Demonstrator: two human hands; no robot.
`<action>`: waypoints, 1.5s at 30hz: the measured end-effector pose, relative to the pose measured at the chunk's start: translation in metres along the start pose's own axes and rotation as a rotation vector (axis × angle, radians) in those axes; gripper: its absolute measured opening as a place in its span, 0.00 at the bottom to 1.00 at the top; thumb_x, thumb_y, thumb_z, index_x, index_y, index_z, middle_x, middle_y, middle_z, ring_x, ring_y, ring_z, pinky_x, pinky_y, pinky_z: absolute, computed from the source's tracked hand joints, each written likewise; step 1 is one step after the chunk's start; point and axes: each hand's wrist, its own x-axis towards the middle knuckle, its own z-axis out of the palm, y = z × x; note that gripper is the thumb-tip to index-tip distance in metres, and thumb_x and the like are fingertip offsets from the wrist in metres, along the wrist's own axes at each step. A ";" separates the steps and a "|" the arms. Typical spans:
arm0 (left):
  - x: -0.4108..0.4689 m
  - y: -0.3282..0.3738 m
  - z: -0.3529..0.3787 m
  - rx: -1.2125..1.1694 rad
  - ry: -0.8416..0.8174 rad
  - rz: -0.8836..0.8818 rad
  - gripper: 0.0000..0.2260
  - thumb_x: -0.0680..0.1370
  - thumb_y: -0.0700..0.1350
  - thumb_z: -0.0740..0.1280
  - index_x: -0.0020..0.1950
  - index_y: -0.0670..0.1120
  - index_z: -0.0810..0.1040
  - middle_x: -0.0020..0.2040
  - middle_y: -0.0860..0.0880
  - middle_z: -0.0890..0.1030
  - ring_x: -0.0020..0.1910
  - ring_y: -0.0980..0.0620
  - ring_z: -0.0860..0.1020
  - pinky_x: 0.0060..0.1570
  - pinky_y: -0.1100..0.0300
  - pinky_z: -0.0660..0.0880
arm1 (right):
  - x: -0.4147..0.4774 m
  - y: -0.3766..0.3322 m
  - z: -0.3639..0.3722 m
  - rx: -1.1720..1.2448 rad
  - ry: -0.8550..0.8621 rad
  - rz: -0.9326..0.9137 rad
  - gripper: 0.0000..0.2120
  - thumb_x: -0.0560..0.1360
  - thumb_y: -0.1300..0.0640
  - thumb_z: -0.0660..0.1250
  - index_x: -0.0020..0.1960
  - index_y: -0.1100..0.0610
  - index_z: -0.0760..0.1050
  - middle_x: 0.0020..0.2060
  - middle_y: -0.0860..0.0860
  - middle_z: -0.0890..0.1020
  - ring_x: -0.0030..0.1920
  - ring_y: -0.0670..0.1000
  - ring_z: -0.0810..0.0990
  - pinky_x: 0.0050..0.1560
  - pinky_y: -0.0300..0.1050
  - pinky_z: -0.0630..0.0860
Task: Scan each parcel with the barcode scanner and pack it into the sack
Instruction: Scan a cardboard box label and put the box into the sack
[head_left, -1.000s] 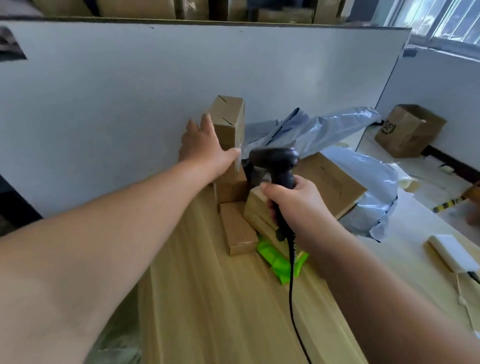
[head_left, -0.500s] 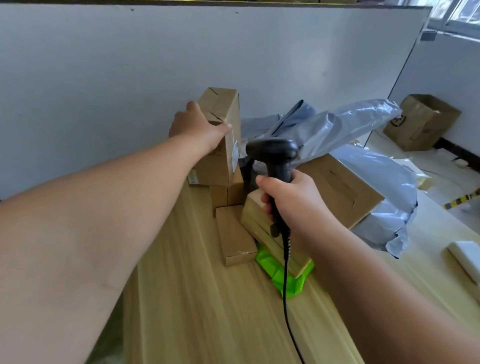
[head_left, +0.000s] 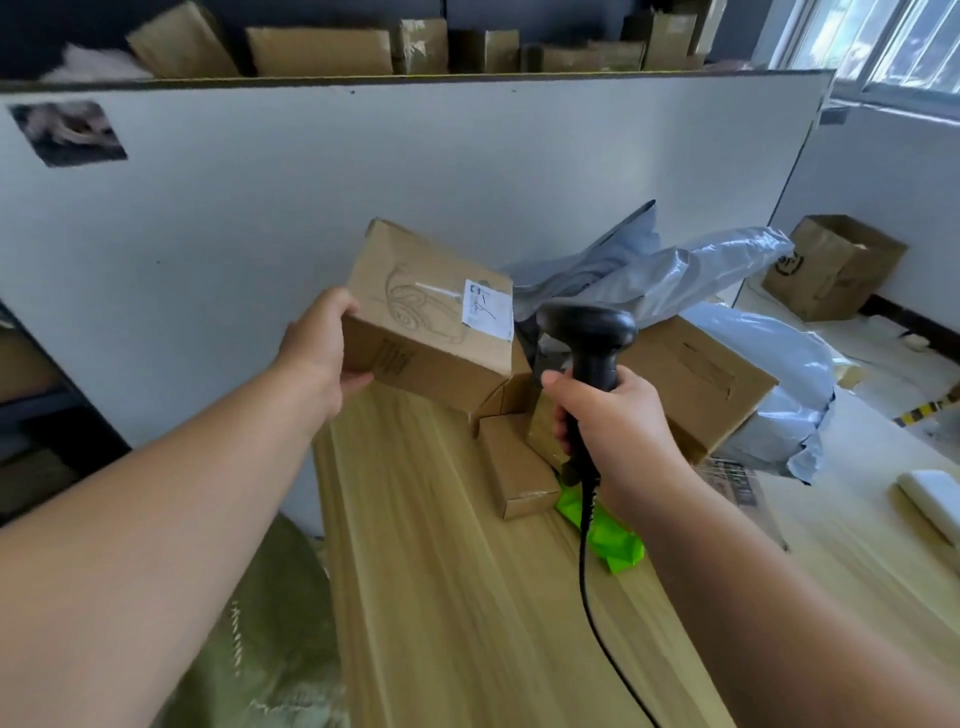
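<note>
Fingers (head_left: 357, 379) of the left hand (head_left: 319, 358) lie mostly hidden beneath the parcel (head_left: 431, 332).

A light wood-grain table (head_left: 457, 597) stretches from six o'clock toward twelve. At its far end sits a cluster of parcels. A small flat cardboard box (head_left: 519, 467) lies at twelve o'clock, with a bright green packet (head_left: 608, 540) touching it on the three o'clock side. A larger box (head_left: 696, 379) tilts above them. Grey plastic mailers (head_left: 779, 415) pile at two o'clock. A white roll (head_left: 930, 501) lies well apart at three o'clock.
</note>
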 end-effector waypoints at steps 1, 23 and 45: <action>-0.009 -0.001 -0.012 -0.029 -0.017 -0.032 0.10 0.71 0.51 0.65 0.48 0.49 0.74 0.50 0.45 0.76 0.49 0.45 0.77 0.49 0.47 0.79 | -0.008 -0.001 0.006 0.009 0.013 -0.016 0.10 0.74 0.55 0.73 0.49 0.59 0.75 0.32 0.53 0.77 0.32 0.50 0.75 0.36 0.45 0.75; -0.106 -0.023 -0.163 -0.250 -0.428 -0.342 0.15 0.78 0.51 0.58 0.56 0.43 0.75 0.50 0.40 0.80 0.49 0.43 0.78 0.50 0.47 0.76 | -0.169 -0.023 0.093 0.324 0.108 0.154 0.20 0.72 0.50 0.75 0.60 0.52 0.73 0.51 0.53 0.83 0.47 0.55 0.83 0.34 0.46 0.81; -0.201 0.035 -0.066 1.407 -0.883 0.479 0.49 0.65 0.40 0.79 0.78 0.53 0.52 0.71 0.48 0.66 0.67 0.50 0.67 0.67 0.54 0.67 | -0.187 -0.032 -0.046 -0.647 -0.347 -0.169 0.32 0.64 0.58 0.81 0.62 0.46 0.71 0.55 0.44 0.79 0.55 0.46 0.78 0.56 0.45 0.78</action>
